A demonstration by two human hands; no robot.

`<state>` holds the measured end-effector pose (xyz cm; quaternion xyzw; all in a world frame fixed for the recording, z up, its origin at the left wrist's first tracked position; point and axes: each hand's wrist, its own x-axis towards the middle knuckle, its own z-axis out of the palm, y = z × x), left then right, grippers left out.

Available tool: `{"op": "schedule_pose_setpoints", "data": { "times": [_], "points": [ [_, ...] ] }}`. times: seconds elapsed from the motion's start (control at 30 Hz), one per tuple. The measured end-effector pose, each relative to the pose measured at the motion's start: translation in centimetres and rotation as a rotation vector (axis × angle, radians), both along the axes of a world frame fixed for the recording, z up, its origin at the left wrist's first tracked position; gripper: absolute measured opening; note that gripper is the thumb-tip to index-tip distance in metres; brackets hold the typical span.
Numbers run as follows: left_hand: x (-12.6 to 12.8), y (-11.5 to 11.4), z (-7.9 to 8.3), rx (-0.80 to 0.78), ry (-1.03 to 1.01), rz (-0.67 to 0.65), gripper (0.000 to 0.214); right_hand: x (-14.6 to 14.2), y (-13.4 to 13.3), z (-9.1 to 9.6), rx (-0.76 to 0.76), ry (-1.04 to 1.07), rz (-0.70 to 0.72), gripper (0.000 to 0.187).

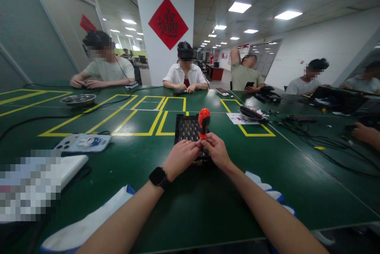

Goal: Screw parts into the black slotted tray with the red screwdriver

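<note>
A screwdriver (204, 121) with an orange and black handle points upward, its shaft hidden behind fingers. My right hand (217, 150) is closed in a pinch just below that handle. From the other side, my left hand (183, 156) brings its closed fingertips together with the right ones; whatever they pinch is too small to make out. Both hands are over the near part of a black case (186, 128), in which several rows of small shiny pieces show. My left wrist wears a black watch (159, 176).
White gloves with blue edging (92, 218) lie under my forearms. A patterned phone (84, 142), a metal bowl (77, 100) and dark cables (320, 139) rest on the green table (142, 198). Several people sit around it, one straight across (186, 74).
</note>
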<state>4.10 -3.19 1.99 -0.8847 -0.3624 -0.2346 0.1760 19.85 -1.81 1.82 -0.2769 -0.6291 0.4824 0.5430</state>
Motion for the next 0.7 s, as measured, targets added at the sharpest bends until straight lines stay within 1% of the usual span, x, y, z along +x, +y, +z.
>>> {"op": "schedule_pose_setpoints", "data": {
  "times": [0.2,0.47,0.7],
  "points": [
    [-0.03,-0.02,-0.03,0.009,-0.034,-0.015,0.019,0.01,0.15,-0.18,0.005,-0.003,-0.024,0.020],
    [-0.46,-0.12,-0.15,0.039,0.025,0.007,0.021,-0.04,0.25,-0.32,-0.015,0.037,-0.003,0.022],
    [-0.39,-0.11,0.06,0.036,0.064,-0.070,0.021,-0.09,0.21,-0.24,-0.021,0.045,-0.023,0.025]
  ]
}}
